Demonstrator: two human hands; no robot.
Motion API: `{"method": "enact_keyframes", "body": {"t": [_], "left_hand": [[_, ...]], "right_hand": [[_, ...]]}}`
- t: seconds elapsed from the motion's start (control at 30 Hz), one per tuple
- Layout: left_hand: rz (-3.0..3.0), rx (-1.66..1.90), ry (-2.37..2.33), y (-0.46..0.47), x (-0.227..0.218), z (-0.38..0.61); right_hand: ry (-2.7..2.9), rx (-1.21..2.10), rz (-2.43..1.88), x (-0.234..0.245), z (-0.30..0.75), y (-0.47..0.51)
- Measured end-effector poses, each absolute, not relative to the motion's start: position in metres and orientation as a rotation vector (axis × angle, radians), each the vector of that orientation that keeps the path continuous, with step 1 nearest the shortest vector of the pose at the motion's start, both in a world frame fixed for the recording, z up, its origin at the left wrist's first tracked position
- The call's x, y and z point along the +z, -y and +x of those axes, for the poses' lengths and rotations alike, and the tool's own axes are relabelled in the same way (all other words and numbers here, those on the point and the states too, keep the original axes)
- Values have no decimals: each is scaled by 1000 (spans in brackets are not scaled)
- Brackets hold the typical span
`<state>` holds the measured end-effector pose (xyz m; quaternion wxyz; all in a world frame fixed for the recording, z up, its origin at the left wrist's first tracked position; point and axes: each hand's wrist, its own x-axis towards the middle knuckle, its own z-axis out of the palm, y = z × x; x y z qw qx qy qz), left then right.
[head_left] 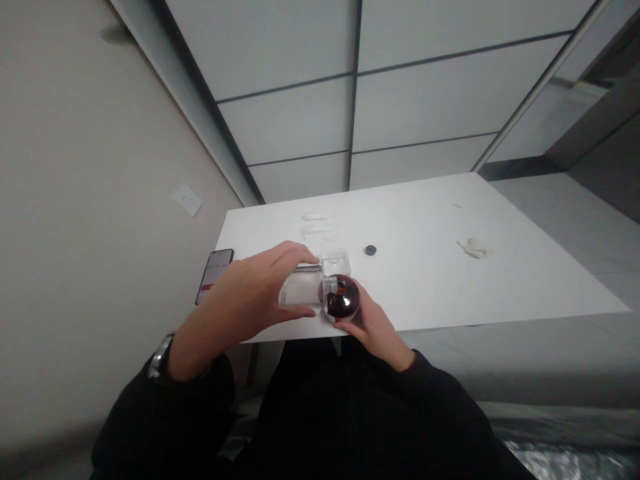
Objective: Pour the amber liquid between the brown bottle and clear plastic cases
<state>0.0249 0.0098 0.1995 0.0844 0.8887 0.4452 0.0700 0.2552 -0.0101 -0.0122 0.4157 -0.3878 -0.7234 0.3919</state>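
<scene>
Since the left hand (250, 287) spans the jar (303, 288) with thumb and fingers on opposite sides, a slip there seems the first risk: smooth clear walls under a wide grip could let it turn. Jar lies tilted on its side, mouth end to the right, against the bottle (345, 303); a threaded neck shows at the join, owner uncertain. Any misalignment there could, I judge, spill whatever is inside; contents not readable. Right hand (377, 327) has its fingers curled around the brown bottle; its rounded shoulder might roll in that hold. Both vessels are near the bench's front edge, so a drop could reach the floor (545, 220). Cannot tell whether either rests on the bench.

Bench (420, 283), white: phone (219, 263) at left, partly behind the left forearm; clear film (319, 227) toward the back; clear tray (339, 260) just behind the bottle; dark disc (370, 250) beside it, lying flat; pale scrap (476, 249) well apart, far right.

Room: plain wall (100, 167) with socket (188, 200) at left, pale panels (300, 40) behind, grey floor at right.
</scene>
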Motion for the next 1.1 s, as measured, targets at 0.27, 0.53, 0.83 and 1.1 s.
{"method": "enact_keyframes", "body": {"t": [0.27,0.53,0.83,1.1], "left_hand": [[2673,209,-1334,-9,198,25],[2723,184,-1334,-8,202,27],[2815,192,-1309,-8,200,26],[2823,169,-1316,-8,201,26]], "right_hand": [[1841,935,-975,-18,256,10],[1829,965,-964,-14,255,10],[1823,965,-961,-11,256,10],[1831,956,-979,-14,256,10]]}}
